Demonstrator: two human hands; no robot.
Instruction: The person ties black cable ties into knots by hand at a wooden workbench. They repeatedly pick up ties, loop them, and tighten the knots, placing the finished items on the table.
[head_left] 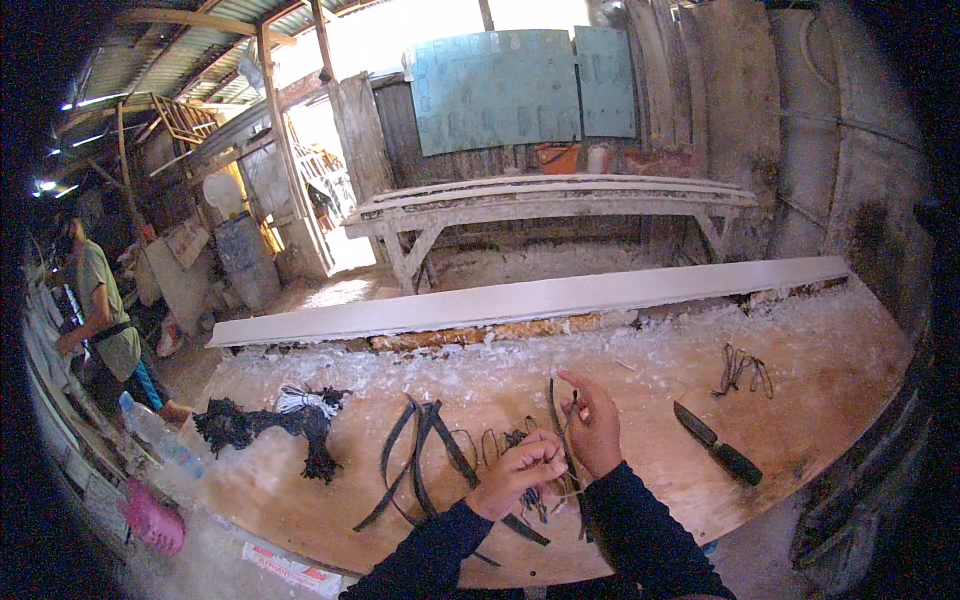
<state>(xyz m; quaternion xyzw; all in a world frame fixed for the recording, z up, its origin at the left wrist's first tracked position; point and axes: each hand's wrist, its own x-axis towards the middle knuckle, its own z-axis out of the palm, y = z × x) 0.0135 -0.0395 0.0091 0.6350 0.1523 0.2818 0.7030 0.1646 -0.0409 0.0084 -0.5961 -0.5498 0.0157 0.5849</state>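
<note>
My left hand (517,474) is closed in a pinch over the near middle of the wooden tabletop (640,400). What its fingertips hold is too small to make out. Just right of it, my right hand (594,428) is raised with curled fingers around something small and dark that I cannot name. A narrow black strip (553,400) runs beside and below the right hand. Several loose black strips (420,465) lie left of my hands. Beneath the left hand, dark looped cords (512,438) are partly hidden.
A black-handled knife (718,443) and thin dark loops (742,371) lie right. To the left are a black fringed bundle (270,428), white cord (308,400) and a plastic bottle (160,433). A long white board (530,298) spans the far edge. A person (108,310) stands far left.
</note>
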